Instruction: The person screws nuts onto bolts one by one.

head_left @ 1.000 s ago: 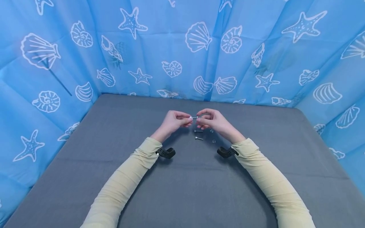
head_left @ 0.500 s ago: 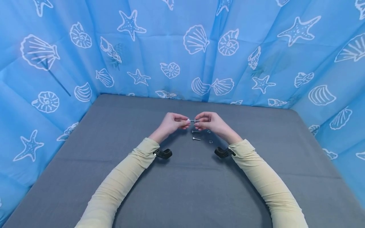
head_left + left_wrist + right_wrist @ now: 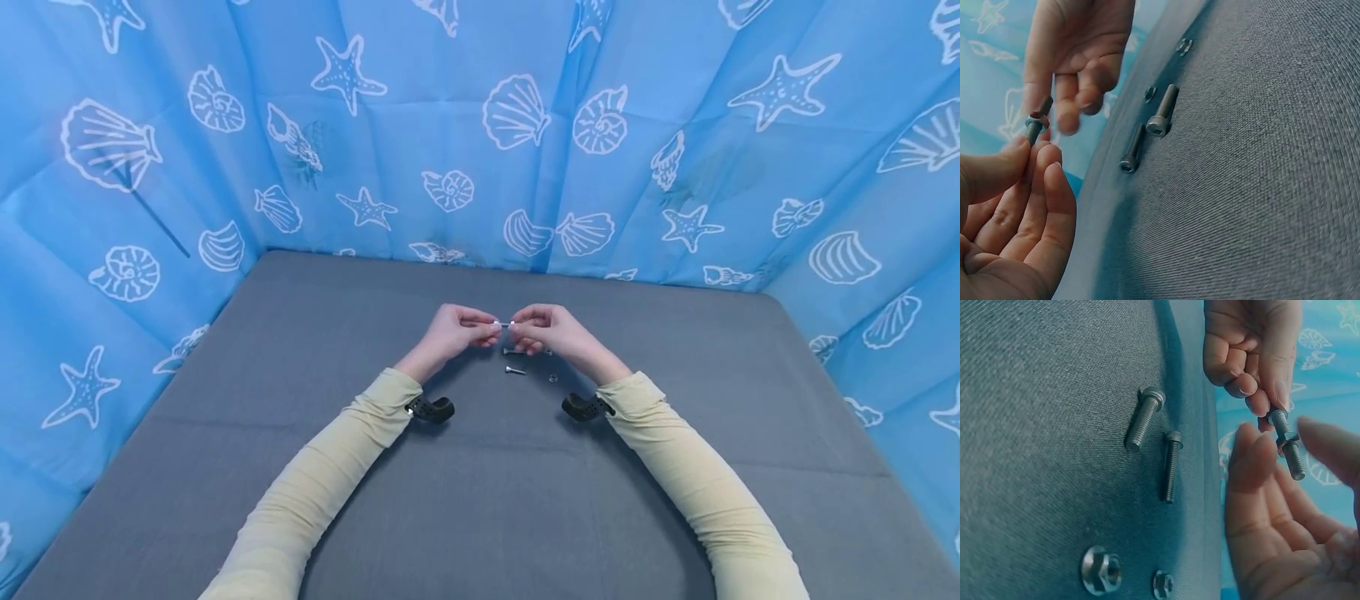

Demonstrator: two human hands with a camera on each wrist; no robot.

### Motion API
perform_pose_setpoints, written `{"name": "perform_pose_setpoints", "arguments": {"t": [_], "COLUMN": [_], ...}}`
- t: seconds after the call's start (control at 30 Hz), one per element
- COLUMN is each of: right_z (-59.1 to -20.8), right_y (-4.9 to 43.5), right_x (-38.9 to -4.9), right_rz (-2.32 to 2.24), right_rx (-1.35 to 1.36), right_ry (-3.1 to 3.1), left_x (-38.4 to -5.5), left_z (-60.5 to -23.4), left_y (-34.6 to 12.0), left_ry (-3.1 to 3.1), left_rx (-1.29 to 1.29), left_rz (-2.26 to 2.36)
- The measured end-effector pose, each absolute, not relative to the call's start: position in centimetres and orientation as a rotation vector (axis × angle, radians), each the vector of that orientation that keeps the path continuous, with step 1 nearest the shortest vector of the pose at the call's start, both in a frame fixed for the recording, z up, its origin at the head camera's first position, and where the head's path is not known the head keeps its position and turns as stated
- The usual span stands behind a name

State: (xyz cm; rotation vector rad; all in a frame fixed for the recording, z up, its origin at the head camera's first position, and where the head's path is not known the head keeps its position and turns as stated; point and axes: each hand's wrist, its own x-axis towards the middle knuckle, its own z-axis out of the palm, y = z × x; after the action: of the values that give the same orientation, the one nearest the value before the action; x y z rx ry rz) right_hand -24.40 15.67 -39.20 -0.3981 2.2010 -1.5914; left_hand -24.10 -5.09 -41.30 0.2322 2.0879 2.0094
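Note:
My left hand (image 3: 453, 333) pinches a metal bolt (image 3: 1280, 420) by its head, between thumb and fingers. The bolt is held in the air over the grey table, its threaded end towards my right hand (image 3: 555, 331). A nut (image 3: 1288, 444) sits partway along the shank, with thread showing beyond it. My right thumb and index finger are curled about this nut, one on either side; the exact contact is hard to see. Below the hands lie two loose socket-head bolts, a thicker one (image 3: 1145, 419) and a thinner one (image 3: 1172, 467).
A larger flanged nut (image 3: 1102, 570) and a smaller nut (image 3: 1163, 584) lie on the grey cloth-covered table (image 3: 480, 500) beside the loose bolts. A blue curtain (image 3: 450, 125) with white shells hangs behind the table. Both wrists wear black straps (image 3: 431, 409).
My right fingers have shifted about the bolt's threaded end; half a second ago the nut showed plainly in the head view. The left hand keeps its pinch. The loose pieces have stayed put.

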Motion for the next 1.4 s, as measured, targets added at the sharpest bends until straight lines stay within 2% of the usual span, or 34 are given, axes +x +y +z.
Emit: {"name": "perform_pose_setpoints", "arguments": {"t": [1.4], "right_z": [-38.7], "right_y": [16.7], "right_x": [-24.4], "right_rz": [-1.789], "right_rx": [-0.369], "right_ry": [2.102], "left_x": [-24.8], "left_z": [-40.4], "left_y": [-4.0], "left_ry": [2.084], "left_rx": [0.246], "left_rz": [2.007]}}
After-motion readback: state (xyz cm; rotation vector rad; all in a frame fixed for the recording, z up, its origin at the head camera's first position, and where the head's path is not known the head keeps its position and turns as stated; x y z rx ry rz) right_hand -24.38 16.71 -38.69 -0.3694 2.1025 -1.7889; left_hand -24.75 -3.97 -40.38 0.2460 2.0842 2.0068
